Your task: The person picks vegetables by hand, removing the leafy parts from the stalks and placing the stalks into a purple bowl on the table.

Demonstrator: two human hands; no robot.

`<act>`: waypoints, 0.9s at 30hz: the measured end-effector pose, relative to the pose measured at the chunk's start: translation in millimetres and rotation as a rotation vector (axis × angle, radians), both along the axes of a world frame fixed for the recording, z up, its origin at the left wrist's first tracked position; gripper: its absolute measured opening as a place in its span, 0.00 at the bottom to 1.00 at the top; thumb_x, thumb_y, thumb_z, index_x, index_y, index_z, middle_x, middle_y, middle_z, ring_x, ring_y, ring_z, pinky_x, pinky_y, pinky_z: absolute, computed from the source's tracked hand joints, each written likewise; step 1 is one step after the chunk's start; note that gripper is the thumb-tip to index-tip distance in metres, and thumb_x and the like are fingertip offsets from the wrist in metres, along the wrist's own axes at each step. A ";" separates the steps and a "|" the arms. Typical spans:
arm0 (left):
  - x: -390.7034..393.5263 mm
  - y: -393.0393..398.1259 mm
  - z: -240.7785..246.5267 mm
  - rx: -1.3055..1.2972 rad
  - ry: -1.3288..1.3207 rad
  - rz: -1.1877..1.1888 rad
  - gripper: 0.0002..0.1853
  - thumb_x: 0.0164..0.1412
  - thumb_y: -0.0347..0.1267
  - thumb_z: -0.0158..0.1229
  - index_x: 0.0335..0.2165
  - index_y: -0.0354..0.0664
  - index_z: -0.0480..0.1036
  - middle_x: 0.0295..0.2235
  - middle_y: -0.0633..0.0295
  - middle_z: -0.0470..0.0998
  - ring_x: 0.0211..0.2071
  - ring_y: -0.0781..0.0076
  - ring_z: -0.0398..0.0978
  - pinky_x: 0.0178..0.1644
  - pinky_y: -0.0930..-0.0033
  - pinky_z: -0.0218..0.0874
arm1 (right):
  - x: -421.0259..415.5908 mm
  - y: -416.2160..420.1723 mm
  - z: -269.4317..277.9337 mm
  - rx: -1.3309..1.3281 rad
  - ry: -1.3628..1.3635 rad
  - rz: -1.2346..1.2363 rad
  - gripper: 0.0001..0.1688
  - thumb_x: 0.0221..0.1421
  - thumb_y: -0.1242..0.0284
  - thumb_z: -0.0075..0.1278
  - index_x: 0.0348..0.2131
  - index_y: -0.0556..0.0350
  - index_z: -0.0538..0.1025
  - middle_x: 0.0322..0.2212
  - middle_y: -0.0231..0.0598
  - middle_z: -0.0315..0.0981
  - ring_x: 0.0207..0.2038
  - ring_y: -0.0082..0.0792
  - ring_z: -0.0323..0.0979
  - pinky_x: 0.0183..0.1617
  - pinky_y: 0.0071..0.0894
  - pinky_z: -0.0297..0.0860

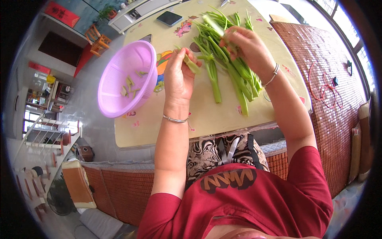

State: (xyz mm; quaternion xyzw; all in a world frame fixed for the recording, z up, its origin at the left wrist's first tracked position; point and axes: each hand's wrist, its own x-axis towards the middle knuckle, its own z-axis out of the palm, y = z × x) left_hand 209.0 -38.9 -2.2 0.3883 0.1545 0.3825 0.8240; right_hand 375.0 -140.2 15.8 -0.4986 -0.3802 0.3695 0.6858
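Observation:
My left hand [180,76] is raised over the table, its fingers closed on short pieces of celery stalk [191,64]. To its right and farther from me, my right hand [246,49] grips a pale green celery stalk [213,25], blurred by motion. Under and beside that hand lies a heap of leafless celery stalks [238,76], partly covered by it. One celery stalk [214,82] lies a little apart, on the heap's left. A pink-purple plastic colander [106,103] is at the table's left edge, tilted in the picture, with several cut celery pieces [130,83] inside.
The table [167,128] wears a yellow cover with cartoon prints. A smartphone [169,18] lies near its far side, and a flat grey object [146,38] is partly behind the colander. On the right, a bench with a beaded mat [322,119] carries a red cable [321,97].

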 end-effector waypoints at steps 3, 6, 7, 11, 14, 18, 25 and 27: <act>1.9 -4.1 3.1 0.023 -0.020 -0.067 0.06 0.59 0.33 0.55 0.28 0.45 0.67 0.24 0.70 0.69 0.24 0.81 0.66 0.30 0.75 0.63 | -12.9 -1.0 -0.1 -0.070 -0.058 0.182 0.12 0.57 0.68 0.47 0.32 0.61 0.74 0.24 0.33 0.73 0.21 0.16 0.65 0.24 0.17 0.65; 4.0 -9.0 4.3 0.180 0.017 -0.115 0.10 0.58 0.37 0.57 0.26 0.45 0.67 0.22 0.72 0.67 0.22 0.83 0.64 0.26 0.78 0.59 | -18.9 -0.9 0.9 -0.076 -0.196 0.211 0.12 0.58 0.67 0.47 0.32 0.60 0.73 0.23 0.31 0.72 0.21 0.15 0.65 0.22 0.15 0.63; 3.1 -8.8 3.1 0.227 0.073 -0.088 0.10 0.58 0.37 0.57 0.26 0.45 0.67 0.21 0.72 0.67 0.21 0.84 0.63 0.25 0.79 0.58 | -19.0 0.4 -1.5 -0.087 -0.225 0.219 0.12 0.58 0.67 0.46 0.32 0.59 0.73 0.22 0.29 0.71 0.20 0.14 0.64 0.21 0.14 0.62; 4.3 -11.6 2.5 0.479 0.293 0.023 0.11 0.58 0.36 0.58 0.25 0.42 0.69 0.17 0.74 0.66 0.17 0.87 0.60 0.20 0.82 0.51 | -18.3 -0.5 0.9 -0.211 -0.450 0.229 0.12 0.59 0.67 0.45 0.32 0.58 0.72 0.19 0.26 0.66 0.17 0.13 0.61 0.19 0.13 0.59; 3.4 -13.3 0.5 0.567 0.333 0.074 0.09 0.57 0.35 0.59 0.27 0.41 0.71 0.18 0.72 0.68 0.16 0.86 0.61 0.19 0.82 0.52 | -21.0 2.4 -3.0 -0.225 -0.557 0.236 0.16 0.59 0.64 0.43 0.31 0.60 0.73 0.18 0.29 0.66 0.14 0.17 0.61 0.18 0.19 0.61; 6.0 -17.3 0.0 0.624 0.294 0.134 0.09 0.56 0.34 0.59 0.28 0.40 0.71 0.18 0.70 0.69 0.16 0.85 0.62 0.19 0.82 0.52 | -21.7 -0.1 -1.0 -0.252 -0.457 0.269 0.17 0.59 0.63 0.40 0.30 0.58 0.73 0.19 0.27 0.66 0.16 0.18 0.62 0.18 0.20 0.62; 19.5 -35.7 3.7 0.511 0.071 0.314 0.06 0.59 0.31 0.56 0.28 0.40 0.70 0.19 0.70 0.68 0.17 0.85 0.61 0.21 0.82 0.52 | -35.2 -0.1 -4.8 -0.044 0.455 0.386 0.11 0.57 0.68 0.43 0.25 0.55 0.70 0.18 0.26 0.60 0.20 0.17 0.58 0.23 0.20 0.58; 24.0 -41.7 7.2 0.574 0.097 0.383 0.07 0.60 0.30 0.54 0.27 0.40 0.68 0.19 0.71 0.67 0.18 0.85 0.60 0.21 0.82 0.51 | -41.3 -1.3 -0.3 -0.012 0.604 0.316 0.11 0.57 0.69 0.43 0.26 0.57 0.70 0.18 0.27 0.60 0.20 0.19 0.57 0.22 0.20 0.57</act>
